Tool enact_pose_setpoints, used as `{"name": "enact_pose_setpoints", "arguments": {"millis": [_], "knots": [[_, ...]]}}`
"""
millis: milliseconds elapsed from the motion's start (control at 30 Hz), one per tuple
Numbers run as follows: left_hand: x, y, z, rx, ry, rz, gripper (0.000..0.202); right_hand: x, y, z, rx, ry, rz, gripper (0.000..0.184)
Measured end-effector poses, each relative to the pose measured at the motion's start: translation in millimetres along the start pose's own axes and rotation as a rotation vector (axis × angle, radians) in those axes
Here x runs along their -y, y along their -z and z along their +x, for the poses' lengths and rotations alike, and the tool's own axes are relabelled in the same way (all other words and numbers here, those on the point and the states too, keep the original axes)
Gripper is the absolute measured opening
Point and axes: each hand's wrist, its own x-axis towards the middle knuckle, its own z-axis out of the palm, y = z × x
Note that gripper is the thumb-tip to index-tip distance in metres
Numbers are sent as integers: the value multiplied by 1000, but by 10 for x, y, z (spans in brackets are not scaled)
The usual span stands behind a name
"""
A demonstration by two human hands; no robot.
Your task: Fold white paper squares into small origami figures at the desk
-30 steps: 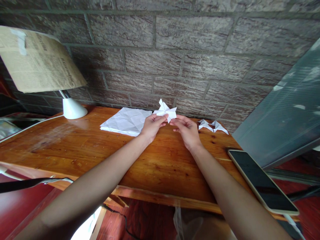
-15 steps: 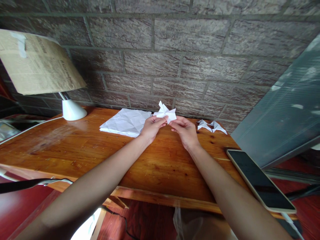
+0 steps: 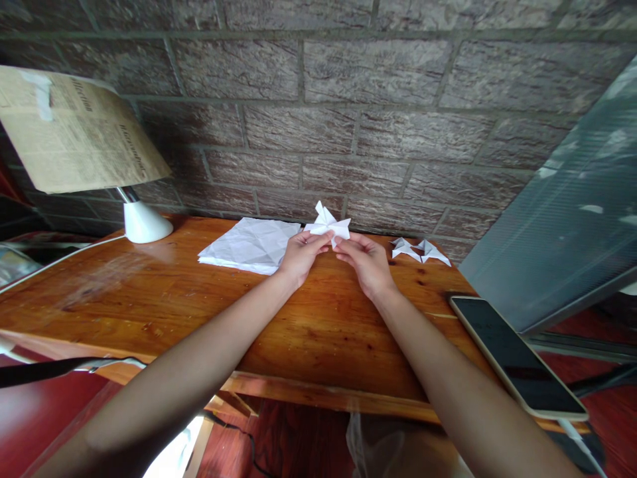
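Observation:
A white folded-paper piece [image 3: 326,219] with several pointed flaps is held up over the back of the wooden desk, between both hands. My left hand [image 3: 302,255] pinches its lower left side, thumb on the near face. At its lower right, my right hand [image 3: 367,262] pinches the paper between thumb and fingers. Behind my left hand lies a stack of creased white paper sheets [image 3: 251,242]. Two small folded paper pieces [image 3: 421,250] rest on the desk to the right of my right hand.
A lamp with a newsprint shade [image 3: 82,133] and white base [image 3: 146,222] stands at the left. A phone [image 3: 517,355] with a cable plugged in lies at the desk's right edge. The brick wall [image 3: 328,126] rises behind the wooden desk [image 3: 323,332].
My right hand has shifted slightly left, its thumb closer to the paper's lower point. The left hand keeps its hold. The view has moved very slightly.

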Motion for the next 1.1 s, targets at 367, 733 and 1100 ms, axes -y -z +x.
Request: {"name": "enact_pose_setpoints", "arguments": {"millis": [367, 733, 1100], "knots": [[1, 6, -5, 12, -37, 76, 42, -42, 47, 46, 41, 106, -147, 35], [-21, 7, -14, 18, 43, 29, 42, -52, 12, 29, 18, 42, -66, 34], [-28, 79, 44, 40, 178, -21, 38, -63, 11, 21, 57, -2, -58, 39]]}}
